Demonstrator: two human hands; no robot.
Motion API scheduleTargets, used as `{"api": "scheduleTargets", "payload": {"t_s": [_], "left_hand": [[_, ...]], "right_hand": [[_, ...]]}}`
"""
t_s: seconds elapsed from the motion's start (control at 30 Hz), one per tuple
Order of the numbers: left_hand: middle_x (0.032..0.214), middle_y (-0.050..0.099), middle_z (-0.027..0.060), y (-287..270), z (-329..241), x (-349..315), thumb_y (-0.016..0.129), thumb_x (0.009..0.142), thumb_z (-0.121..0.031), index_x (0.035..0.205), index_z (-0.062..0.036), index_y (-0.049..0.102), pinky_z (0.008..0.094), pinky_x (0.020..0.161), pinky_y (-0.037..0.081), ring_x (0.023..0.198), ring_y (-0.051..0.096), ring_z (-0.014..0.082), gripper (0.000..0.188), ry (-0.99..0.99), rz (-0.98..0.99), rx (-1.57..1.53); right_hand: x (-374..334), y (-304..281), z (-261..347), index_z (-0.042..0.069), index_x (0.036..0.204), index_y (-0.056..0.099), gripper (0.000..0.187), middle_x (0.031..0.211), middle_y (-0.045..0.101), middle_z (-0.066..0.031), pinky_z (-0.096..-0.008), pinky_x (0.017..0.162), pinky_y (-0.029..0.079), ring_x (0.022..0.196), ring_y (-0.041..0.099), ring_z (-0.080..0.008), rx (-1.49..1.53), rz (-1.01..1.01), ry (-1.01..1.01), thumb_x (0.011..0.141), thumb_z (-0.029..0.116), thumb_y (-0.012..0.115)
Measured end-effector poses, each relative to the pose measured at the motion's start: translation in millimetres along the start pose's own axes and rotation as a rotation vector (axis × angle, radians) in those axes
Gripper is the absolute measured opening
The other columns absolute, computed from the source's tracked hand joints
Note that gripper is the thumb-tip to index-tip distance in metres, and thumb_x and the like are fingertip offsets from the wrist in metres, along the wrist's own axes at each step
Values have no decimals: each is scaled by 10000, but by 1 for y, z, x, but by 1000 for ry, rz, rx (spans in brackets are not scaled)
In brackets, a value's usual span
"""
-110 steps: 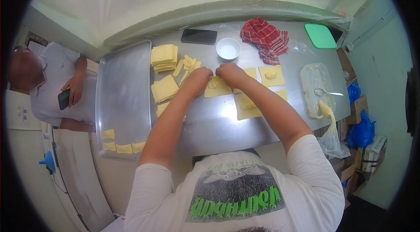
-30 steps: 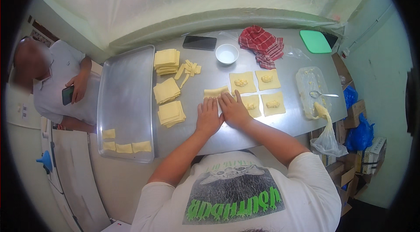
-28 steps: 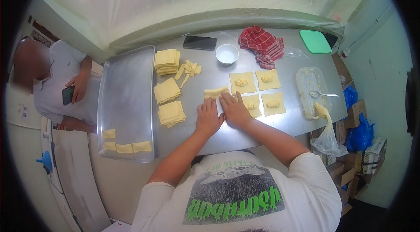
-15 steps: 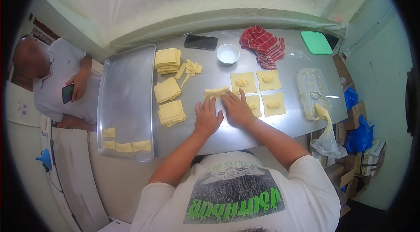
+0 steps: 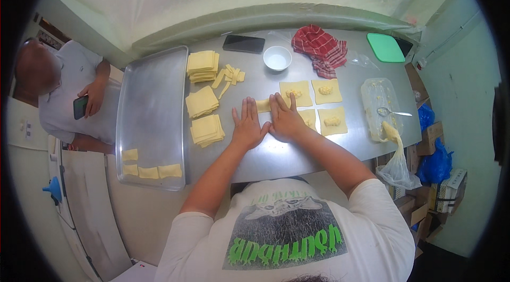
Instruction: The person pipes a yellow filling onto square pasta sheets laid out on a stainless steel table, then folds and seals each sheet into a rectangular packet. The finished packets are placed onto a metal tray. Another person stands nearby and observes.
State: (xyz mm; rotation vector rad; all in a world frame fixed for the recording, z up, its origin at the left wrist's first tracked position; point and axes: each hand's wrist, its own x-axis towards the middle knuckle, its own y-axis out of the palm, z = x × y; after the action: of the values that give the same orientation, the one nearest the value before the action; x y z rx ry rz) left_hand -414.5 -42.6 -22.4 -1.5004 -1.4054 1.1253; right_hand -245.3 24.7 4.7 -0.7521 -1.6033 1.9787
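Note:
A folded piece of pale yellow dough [image 5: 263,105] lies on the steel table between my two hands, its ends covered by my fingers. My left hand [image 5: 248,129] is flat with fingers stretched out, over the left end. My right hand [image 5: 287,120] also has its fingers extended and presses on the right end. Beside it are several flat dough squares with crumbly yellow filling in their middles, such as the near right dough square [image 5: 341,127]; my right hand partly hides the near left one. To the left stand three stacks of plain dough sheets [image 5: 202,102].
A metal tray [image 5: 151,106] with several folded pieces lies left. Dough strips [image 5: 229,77], a white bowl [image 5: 277,59], a phone [image 5: 244,44] and a red checked cloth [image 5: 319,48] lie farther back. A filling tub [image 5: 374,101] with spoon stands right. Another person [image 5: 79,80] holds a phone.
Both hands have flattened out, fingers now straight and reaching forward over the folded dough's ends. The left hand has moved slightly left. The view has shifted a little.

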Motion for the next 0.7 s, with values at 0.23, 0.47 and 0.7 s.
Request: {"api": "scheduleTargets", "payload": {"t_s": [0.23,0.47,0.7], "left_hand": [[1676,141,278,0,-1,3,536,970,-494,1584,123,79,642,1225,4,1580,68,384,983,10,-33,35],[1661,185,281,2,8,-3,558,966,-400,1582,111,125,620,1224,-7,1572,90,392,910,-32,-191,-132],[1678,174,256,0,2,0,532,975,-394,1589,79,187,625,1220,21,1574,85,398,849,-65,-147,-10]], "right_hand": [[0,-10,-4,-149,1557,167,888,1640,264,-265,-617,1248,-32,1578,130,-352,15,24,28,951,389,531],[3,-18,-5,-149,1553,181,871,1636,273,-267,-621,1245,-35,1581,125,-348,48,27,51,918,319,548],[1,7,-4,-108,1539,319,780,1655,259,-243,-625,1243,-43,1589,96,-332,-43,-190,95,938,363,480]]}}
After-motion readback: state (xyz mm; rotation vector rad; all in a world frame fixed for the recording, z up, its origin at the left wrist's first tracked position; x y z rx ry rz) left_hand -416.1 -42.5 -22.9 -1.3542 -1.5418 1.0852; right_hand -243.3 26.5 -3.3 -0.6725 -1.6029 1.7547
